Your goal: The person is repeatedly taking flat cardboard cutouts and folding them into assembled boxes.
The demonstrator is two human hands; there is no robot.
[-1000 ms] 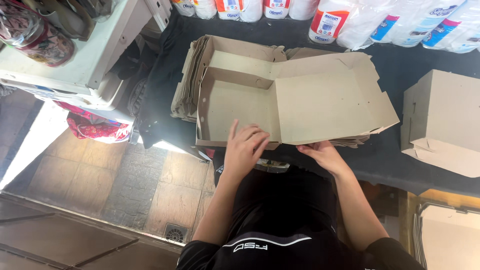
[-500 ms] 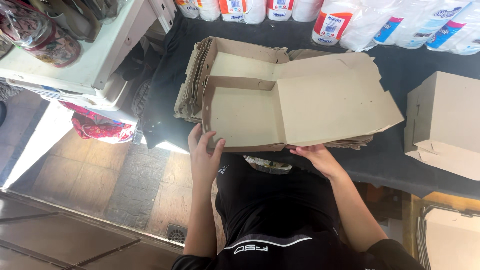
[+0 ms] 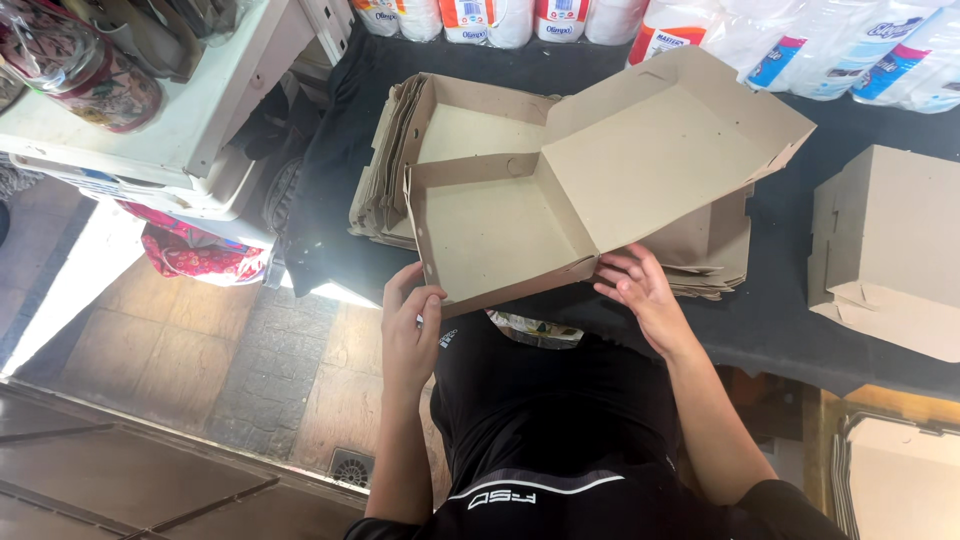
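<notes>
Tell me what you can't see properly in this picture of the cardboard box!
- Stack of flat cardboard, head view: mostly covered by the open cardboard box, so the count is unclear.
- Right hand fingertips: tucked against the box's near edge, grip unclear.
- Left hand: its palm faces away, so the contact with the box corner is hidden.
- Folded box: cut off by the right edge.
- White bottles: tops cut off by the top edge.

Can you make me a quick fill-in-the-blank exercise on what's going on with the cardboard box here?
1. The open cardboard box lies on a stack of ____ boxes.
2. The left hand grips the box's near ____ corner.
3. The table is covered with a ____ cloth.
4. A folded, closed box sits to the person's ____.

Missing words: flattened; left; black; right
</notes>
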